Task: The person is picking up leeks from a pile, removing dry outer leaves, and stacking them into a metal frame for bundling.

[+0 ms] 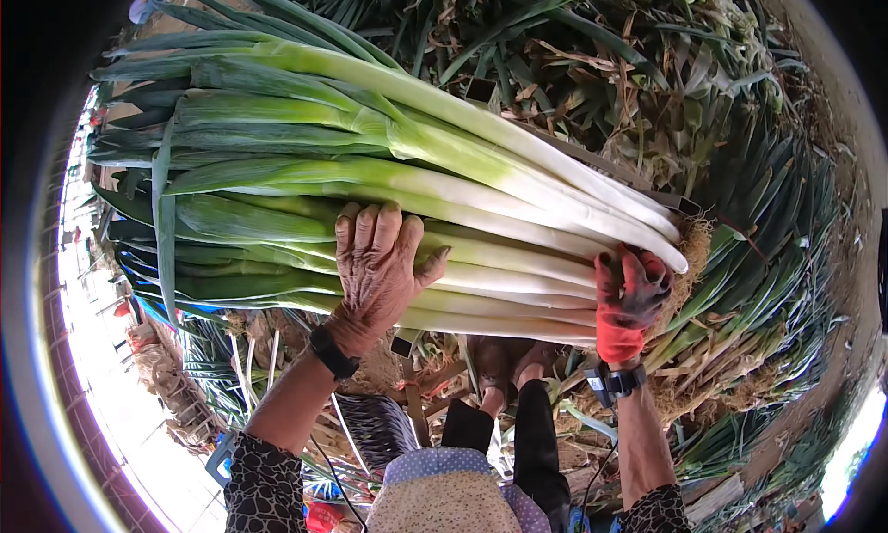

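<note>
A broad bundle of large green onions (462, 196) lies across in front of me, green leaves to the left and long white stems to the right. My bare left hand (377, 269) rests on the middle of the stems, palm down, fingers lying over them and thumb held apart. At the white end, my right hand (634, 297), in a red glove with dark fingers, has its fingers bent around the stem ends. Its fingertips are partly hidden among them. Brownish roots (689, 246) show just beside that hand. Metal bars (680, 205) show under the bundle.
More green onions (777, 237) lie heaped on the right, their roots toward me. Leaves and dry scraps (573, 61) cover the far side. Below the bundle are my legs (536, 431), a dark woven strap roll (375, 431) and a cable (338, 468).
</note>
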The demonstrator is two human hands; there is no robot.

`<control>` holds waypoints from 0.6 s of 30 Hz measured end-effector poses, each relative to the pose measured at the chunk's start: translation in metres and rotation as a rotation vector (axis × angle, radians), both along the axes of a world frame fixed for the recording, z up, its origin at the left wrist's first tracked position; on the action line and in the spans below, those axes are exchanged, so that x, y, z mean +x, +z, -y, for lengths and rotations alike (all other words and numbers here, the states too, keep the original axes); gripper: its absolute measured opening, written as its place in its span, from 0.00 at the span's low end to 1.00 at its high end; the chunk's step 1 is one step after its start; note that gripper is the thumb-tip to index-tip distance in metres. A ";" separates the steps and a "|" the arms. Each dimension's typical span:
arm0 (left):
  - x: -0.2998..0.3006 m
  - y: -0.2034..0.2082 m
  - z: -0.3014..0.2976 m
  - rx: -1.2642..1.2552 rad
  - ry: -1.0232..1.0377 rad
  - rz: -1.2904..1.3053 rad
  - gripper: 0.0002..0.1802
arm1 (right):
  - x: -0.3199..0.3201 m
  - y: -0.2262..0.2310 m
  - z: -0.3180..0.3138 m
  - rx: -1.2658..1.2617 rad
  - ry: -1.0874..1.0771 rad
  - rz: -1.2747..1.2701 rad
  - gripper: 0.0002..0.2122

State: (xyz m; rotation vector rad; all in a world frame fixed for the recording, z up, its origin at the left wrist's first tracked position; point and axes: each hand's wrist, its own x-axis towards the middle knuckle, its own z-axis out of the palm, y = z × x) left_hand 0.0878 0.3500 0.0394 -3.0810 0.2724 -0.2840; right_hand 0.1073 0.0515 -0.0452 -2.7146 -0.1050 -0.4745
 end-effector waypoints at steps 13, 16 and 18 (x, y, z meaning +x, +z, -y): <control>0.001 -0.004 -0.001 -0.076 0.017 0.079 0.26 | -0.002 0.008 0.006 -0.212 0.228 0.035 0.40; 0.000 0.000 0.001 -0.178 -0.004 0.116 0.30 | -0.009 0.007 0.012 -0.186 0.212 -0.025 0.41; -0.001 0.006 0.003 -0.171 0.036 0.113 0.36 | -0.011 0.008 0.014 -0.152 0.248 -0.099 0.40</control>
